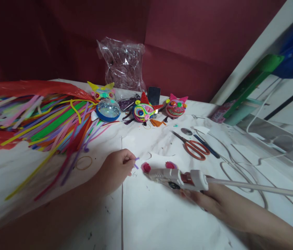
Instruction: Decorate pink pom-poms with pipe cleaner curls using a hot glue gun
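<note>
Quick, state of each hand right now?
Left hand: closed, pinching a small purple strip.
Right hand: closed, holding a white glue gun.

Pinches a short, thin purple strip (137, 159) in the left hand (117, 170); grips a white plastic glue gun (165, 176) in the right hand (208, 201), near two small pink-red pieces (145, 167), above the white marble-patterned bench (104, 139).

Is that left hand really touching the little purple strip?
Touching: the head view shows the left hand pinching the purple strip at its fingertips, with purple ends poking out beyond them.
</note>
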`<state>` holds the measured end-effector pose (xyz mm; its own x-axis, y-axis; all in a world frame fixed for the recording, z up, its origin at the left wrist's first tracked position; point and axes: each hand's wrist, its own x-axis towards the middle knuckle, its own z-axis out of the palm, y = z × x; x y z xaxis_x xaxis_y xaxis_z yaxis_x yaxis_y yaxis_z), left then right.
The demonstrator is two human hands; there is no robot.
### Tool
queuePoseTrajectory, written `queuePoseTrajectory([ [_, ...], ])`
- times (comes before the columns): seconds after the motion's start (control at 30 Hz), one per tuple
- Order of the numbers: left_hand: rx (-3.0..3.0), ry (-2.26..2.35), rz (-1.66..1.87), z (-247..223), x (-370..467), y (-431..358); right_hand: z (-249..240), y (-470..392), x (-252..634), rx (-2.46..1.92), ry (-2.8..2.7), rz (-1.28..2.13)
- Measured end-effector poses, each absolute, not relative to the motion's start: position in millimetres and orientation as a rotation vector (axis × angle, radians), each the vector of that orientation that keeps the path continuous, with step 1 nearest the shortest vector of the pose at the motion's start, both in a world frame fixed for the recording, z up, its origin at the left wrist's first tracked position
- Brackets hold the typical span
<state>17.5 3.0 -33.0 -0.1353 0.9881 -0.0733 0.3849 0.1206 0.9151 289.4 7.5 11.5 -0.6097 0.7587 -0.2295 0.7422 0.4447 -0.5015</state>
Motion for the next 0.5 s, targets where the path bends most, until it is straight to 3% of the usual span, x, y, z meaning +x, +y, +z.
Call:
queuePoseTrajectory([
  [0.33, 1.376, 1.644, 1.005, -32.4, 17.3, 1.5, 19.9, 7.9, 289.8, -1.379, -2.557, 1.016],
  [0.5, 1.386, 1.663, 0.992, -27.4, 18.6, -0.6, 8.0, 14.1, 302.3, -1.347, -2.147, 1.271],
])
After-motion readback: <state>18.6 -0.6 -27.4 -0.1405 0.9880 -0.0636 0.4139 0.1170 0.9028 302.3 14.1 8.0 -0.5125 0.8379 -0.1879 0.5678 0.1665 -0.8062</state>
